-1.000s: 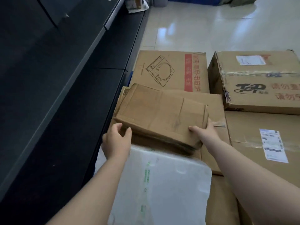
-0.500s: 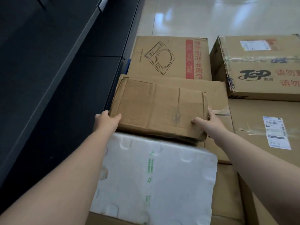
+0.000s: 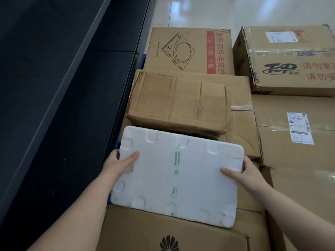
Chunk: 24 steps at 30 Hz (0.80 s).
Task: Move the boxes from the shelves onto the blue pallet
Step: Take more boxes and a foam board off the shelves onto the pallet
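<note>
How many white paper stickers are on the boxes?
2. One label is on top of the far right box. The other label is on the box nearer on the right. Others may be hidden.

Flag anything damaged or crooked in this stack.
The brown box behind the foam box is crumpled, its near right corner crushed. The foam box, gripped by the left hand and right hand, sits skewed.

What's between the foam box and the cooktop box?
Head view: the worn carton, atop a larger flat carton, lies between foam box and cooktop box.
</note>
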Available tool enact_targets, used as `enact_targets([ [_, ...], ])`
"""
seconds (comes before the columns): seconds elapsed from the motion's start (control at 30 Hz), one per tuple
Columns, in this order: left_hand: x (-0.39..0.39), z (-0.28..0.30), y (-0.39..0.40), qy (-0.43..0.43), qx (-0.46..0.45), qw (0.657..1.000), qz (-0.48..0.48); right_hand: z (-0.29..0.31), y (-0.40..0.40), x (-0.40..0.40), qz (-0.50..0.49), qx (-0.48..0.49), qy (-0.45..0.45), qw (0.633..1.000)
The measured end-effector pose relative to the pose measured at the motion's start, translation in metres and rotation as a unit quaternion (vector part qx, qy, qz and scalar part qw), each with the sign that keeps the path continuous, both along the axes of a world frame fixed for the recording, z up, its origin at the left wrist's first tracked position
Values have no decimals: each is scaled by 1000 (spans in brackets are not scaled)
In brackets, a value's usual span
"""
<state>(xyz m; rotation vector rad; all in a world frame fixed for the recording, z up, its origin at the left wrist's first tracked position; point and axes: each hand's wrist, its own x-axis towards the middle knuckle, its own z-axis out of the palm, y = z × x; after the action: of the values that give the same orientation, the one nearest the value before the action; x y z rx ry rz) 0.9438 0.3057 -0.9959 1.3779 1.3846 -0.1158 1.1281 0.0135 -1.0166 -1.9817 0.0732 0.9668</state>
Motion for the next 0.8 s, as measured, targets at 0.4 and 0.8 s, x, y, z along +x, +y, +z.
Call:
enact_targets([
  [0.4,-29,21,4,2,76,997,-31,18,26,-24,-57,-27,-39,997],
  [0.8,-41,9,5,-3,49,998,-35,21,30,-34,32,-74,-81,993],
])
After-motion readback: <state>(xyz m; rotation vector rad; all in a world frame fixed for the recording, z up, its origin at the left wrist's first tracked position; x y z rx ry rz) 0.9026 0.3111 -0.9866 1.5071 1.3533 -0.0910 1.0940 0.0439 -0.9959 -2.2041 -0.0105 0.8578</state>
